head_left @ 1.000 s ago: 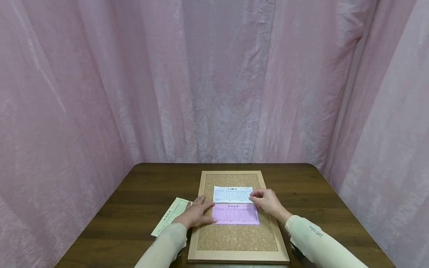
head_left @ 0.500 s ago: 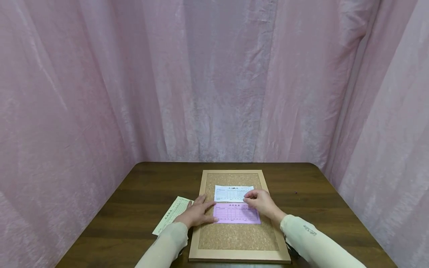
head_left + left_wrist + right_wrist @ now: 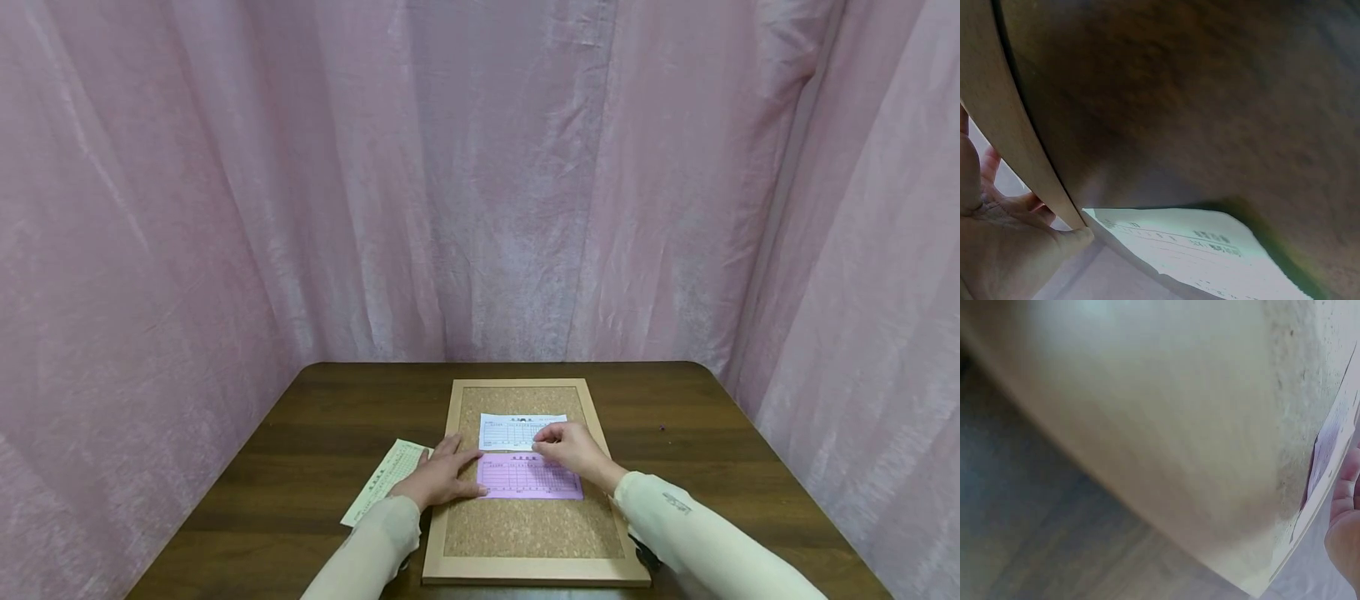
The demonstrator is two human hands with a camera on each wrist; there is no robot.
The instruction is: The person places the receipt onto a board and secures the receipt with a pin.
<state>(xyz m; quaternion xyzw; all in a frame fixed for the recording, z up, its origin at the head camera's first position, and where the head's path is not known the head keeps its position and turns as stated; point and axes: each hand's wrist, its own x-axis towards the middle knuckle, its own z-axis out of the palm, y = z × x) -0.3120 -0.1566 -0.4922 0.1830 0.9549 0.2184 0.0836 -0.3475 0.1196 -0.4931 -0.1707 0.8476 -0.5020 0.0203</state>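
Note:
A white printed slip (image 3: 506,432) lies on the cork board (image 3: 532,533), with a small dark spot, perhaps a pin, at its top middle. Directly below it is a pink printed slip (image 3: 517,479). My left hand (image 3: 437,479) rests spread over the board's left frame, thumb and forefinger tips at the pink slip's left edge. Over the right part of the slips, my right hand (image 3: 573,450) pinches a small pale pin-like thing near the seam between them; its kind is too small to make out. The right wrist view catches only part of the right hand (image 3: 1344,512).
A pale green printed slip (image 3: 386,482) lies slanted on the brown table (image 3: 247,508), left of the board and partly behind the left hand. One tiny dark thing (image 3: 662,428) sits on the table to the right. Pink curtains (image 3: 510,183) surround the table.
My right hand has moved left, from the right ends of the slips toward their middle, along the seam between them. The left hand and both slips stay in place.

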